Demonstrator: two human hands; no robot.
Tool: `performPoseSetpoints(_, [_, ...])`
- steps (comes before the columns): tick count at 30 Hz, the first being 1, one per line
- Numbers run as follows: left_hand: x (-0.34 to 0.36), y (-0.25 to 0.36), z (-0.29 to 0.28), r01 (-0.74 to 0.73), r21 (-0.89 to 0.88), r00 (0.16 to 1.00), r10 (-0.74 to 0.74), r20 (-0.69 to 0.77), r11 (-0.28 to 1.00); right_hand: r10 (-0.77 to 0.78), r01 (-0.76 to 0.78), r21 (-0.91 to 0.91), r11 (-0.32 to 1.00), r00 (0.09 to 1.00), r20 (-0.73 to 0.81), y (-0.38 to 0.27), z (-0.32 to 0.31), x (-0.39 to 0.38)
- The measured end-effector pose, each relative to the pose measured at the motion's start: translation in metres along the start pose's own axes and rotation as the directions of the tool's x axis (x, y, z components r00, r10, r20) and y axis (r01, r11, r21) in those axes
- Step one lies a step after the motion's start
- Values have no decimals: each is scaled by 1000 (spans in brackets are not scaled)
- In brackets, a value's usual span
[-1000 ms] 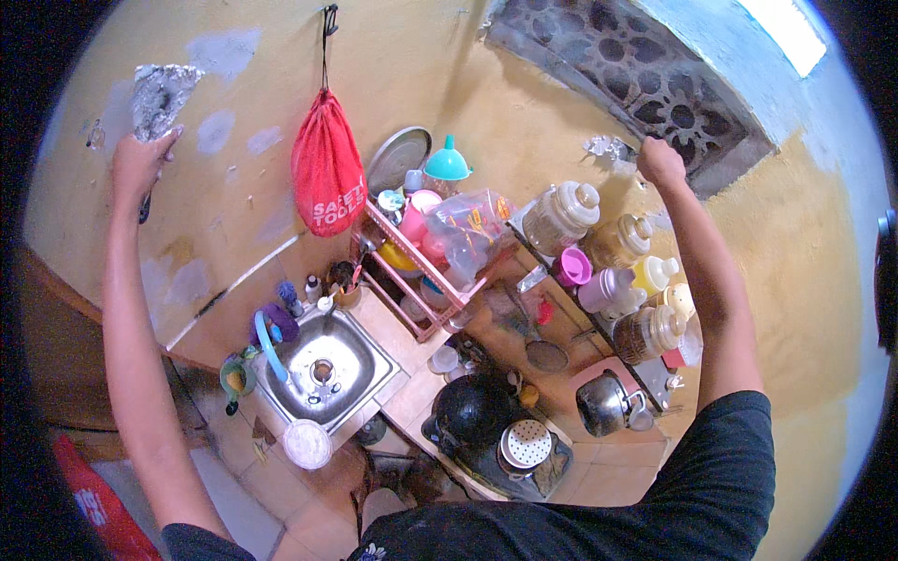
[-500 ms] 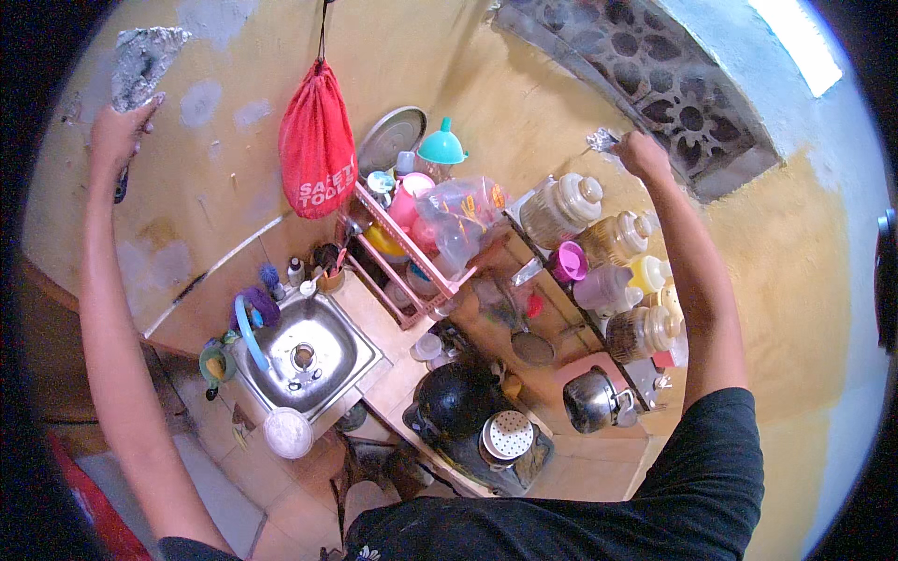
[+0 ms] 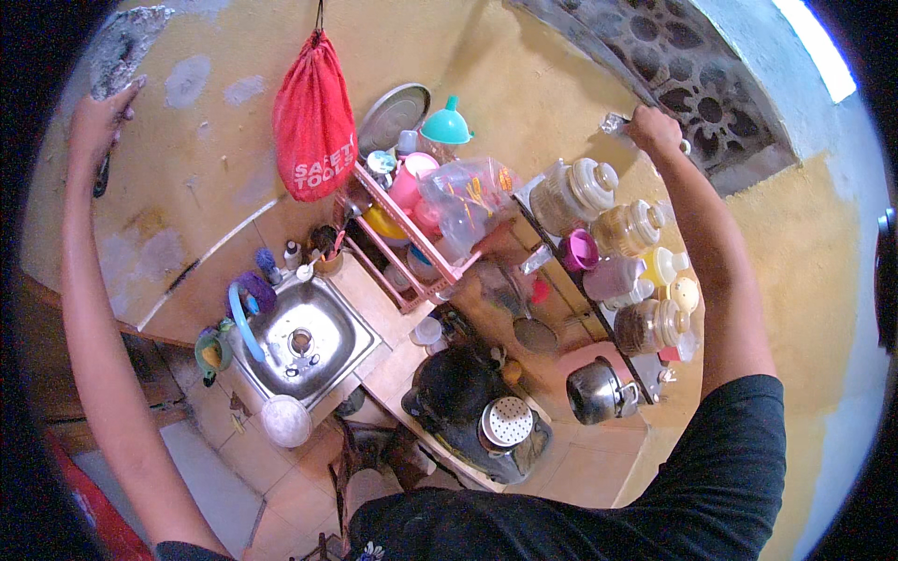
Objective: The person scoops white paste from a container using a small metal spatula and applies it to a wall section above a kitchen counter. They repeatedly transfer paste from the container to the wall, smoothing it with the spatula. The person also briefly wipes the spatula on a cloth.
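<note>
My left hand point(image 3: 99, 123) is raised at the far upper left, closed around a wide putty knife point(image 3: 129, 49). Grey, lumpy putty covers its blade, and the dark handle end shows below my fist. At the upper right my right hand point(image 3: 657, 129) grips a smaller putty knife point(image 3: 614, 124) with whitish putty on its blade. That hand is by the lower edge of a patterned vent block point(image 3: 692, 98); whether the blade touches the yellow wall point(image 3: 528, 103) I cannot tell. Pale patches point(image 3: 187, 81) mark the wall near my left hand.
A red drawstring bag point(image 3: 313, 122) hangs between my arms. Below are a pink dish rack point(image 3: 412, 252), a steel sink point(image 3: 304, 346), and a stove with a black pot point(image 3: 454, 383). Several lidded jars point(image 3: 572, 194) line a shelf under my right arm, beside a steel pot point(image 3: 594, 393).
The view has shifted slightly. My left hand with its putty knife sits farther left and a little higher in the picture; my right hand is slightly higher and to the right. Both grips stay the same.
</note>
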State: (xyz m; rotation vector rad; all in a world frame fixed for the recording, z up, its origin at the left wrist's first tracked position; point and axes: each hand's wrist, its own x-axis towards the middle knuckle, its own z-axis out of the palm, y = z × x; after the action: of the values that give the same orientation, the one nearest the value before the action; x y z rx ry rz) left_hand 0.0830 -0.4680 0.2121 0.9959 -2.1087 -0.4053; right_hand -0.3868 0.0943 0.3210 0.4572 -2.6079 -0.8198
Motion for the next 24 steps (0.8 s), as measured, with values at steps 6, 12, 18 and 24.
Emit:
performPoseSetpoints(6, [24,-27,-16,-14,131,999,18,-29,991,48,-47,29,998,998,-29,19,-13,-9])
performPoseSetpoints(12, [12,-19,14,-34,-35,999,33,-16,999,122,-117,97,988,992,-44,45,-30,-38])
performPoseSetpoints(18, [9,-14,26,-12,-23,1000,12,3,1000,60,-37,150,988,986,-153,76,7,-28])
performPoseSetpoints(24, [12,-15,11,22,66,998,-26,49,998,16,-143,715,685,983,182,62,44,-31])
